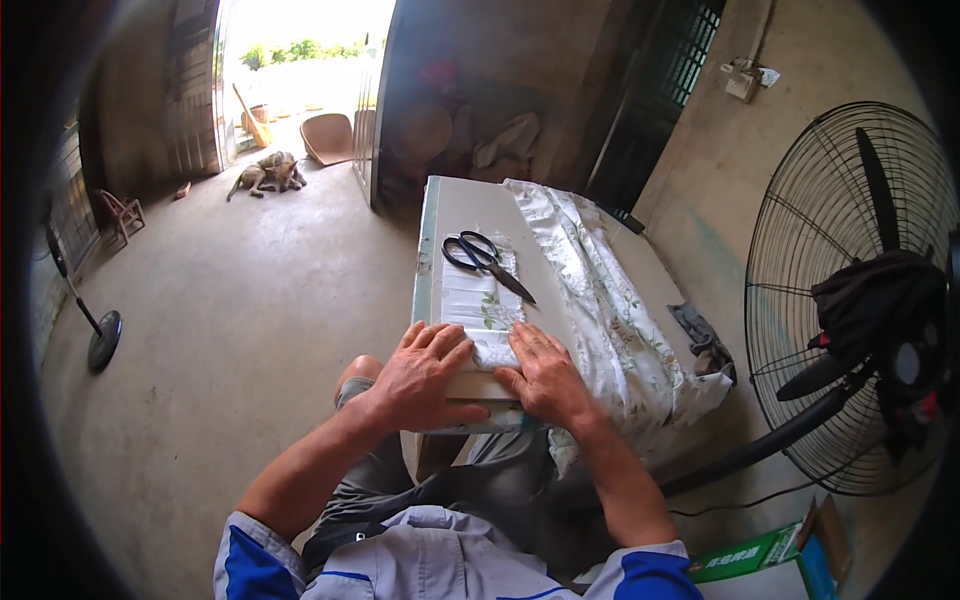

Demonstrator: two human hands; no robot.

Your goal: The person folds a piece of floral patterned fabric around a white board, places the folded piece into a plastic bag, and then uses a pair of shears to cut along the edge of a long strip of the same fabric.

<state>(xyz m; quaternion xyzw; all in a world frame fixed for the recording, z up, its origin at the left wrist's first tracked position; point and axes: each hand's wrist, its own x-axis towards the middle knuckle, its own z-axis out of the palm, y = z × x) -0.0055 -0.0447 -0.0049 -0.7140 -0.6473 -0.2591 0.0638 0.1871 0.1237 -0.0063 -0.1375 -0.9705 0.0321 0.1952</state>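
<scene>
A narrow strip of white cloth with a green leaf print lies on the table in front of me, its near end folded over. My left hand rests on the fold's left side, fingers stretched and thumb pointing inward. On the fold's right side lies my right hand, its fingers extended and thumb apart. Scissors with black handles lie across the far part of the strip, blades slightly apart and pointing toward the right. Neither hand touches them. What is under my palms is hidden.
A long white floral cloth drapes down the table's right side, beside a dark crumpled cloth. A large black fan stands close at right, above a green box. Across the floor, a dog lies near the doorway.
</scene>
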